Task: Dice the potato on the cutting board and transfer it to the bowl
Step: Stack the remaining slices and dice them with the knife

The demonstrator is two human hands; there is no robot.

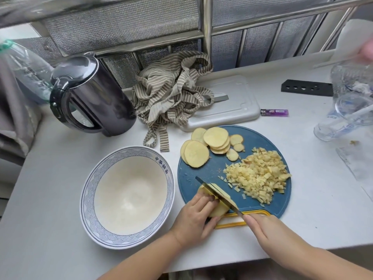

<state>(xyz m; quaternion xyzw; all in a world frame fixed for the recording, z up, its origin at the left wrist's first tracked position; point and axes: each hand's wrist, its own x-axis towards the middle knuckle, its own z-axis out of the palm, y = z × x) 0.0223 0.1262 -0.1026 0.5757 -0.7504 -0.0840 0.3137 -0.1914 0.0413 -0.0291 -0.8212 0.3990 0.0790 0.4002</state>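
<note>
A round blue cutting board [214, 168] lies on the white counter. Round potato slices [196, 153] are stacked at its far left, and a heap of diced potato [257, 176] covers its right half. At the board's near edge my left hand [196, 218] holds down a stack of slices [219, 211] with curled fingers. My right hand [270, 229] grips a knife [218, 196] whose blade lies across that stack. A white bowl with a blue patterned rim [88, 188] stands left of the board, with nothing in it.
A black electric kettle [88, 93] stands at the back left, a striped cloth [171, 91] beside it on a grey board [238, 112]. A purple lighter [275, 112], a black strip [306, 87] and clear plastic bottles [349, 110] sit at the right. The counter edge runs near me.
</note>
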